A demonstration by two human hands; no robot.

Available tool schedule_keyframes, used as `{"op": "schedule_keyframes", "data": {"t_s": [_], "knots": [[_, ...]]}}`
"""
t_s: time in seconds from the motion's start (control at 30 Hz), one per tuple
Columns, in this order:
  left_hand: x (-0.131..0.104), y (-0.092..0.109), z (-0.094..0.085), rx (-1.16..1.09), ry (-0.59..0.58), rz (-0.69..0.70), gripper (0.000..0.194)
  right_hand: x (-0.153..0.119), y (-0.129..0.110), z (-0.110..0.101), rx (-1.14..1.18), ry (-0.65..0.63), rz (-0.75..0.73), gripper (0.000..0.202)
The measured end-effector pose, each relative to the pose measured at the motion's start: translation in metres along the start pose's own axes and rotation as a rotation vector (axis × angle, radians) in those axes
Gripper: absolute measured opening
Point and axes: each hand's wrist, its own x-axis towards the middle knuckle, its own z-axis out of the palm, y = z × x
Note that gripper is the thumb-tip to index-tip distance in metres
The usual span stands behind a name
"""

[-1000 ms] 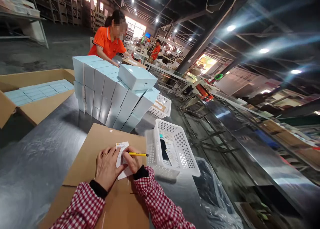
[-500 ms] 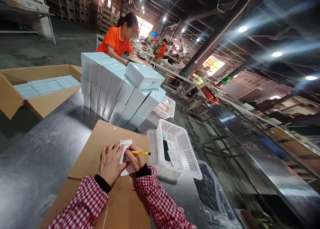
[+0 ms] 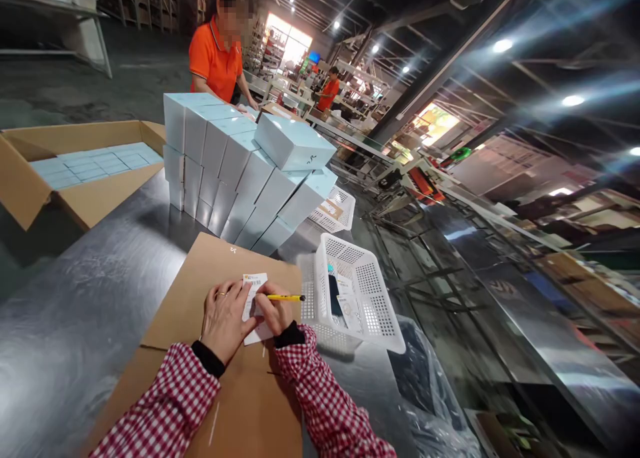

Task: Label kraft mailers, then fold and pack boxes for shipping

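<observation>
A white printed paper slip with a barcode lies on a flat brown cardboard sheet. My left hand rests flat over the slip's left side, fingers stretched out, pressing it on the cardboard. In my right hand is a yellow pencil, gripped between thumb and fingers, its dark end pointing right. The writing tip is hidden behind the fingers, at the slip.
Pale blue boxes stand stacked beyond the cardboard. A white perforated basket holding paper slips is at the right. On the left, an open carton contains more blue boxes. A co-worker in an orange shirt stands behind the stack.
The co-worker behind the stack has straightened up and shifted left. The view has moved slightly. My hands keep their places on the slip, with the pencil still held.
</observation>
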Motion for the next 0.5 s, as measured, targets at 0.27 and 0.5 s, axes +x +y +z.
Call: {"op": "schedule_keyframes", "data": {"t_s": [0.27, 0.5], "knots": [[-0.0007, 0.0008, -0.0023, -0.003, 0.008, 0.011, 0.048, -0.0003, -0.0008, -0.0015, 0.027, -0.048, 0.003, 0.015], [-0.0008, 0.0010, -0.0032, 0.006, 0.001, 0.006, 0.046, -0.0002, -0.0018, -0.0019, 0.014, -0.029, 0.012, 0.014]]}}
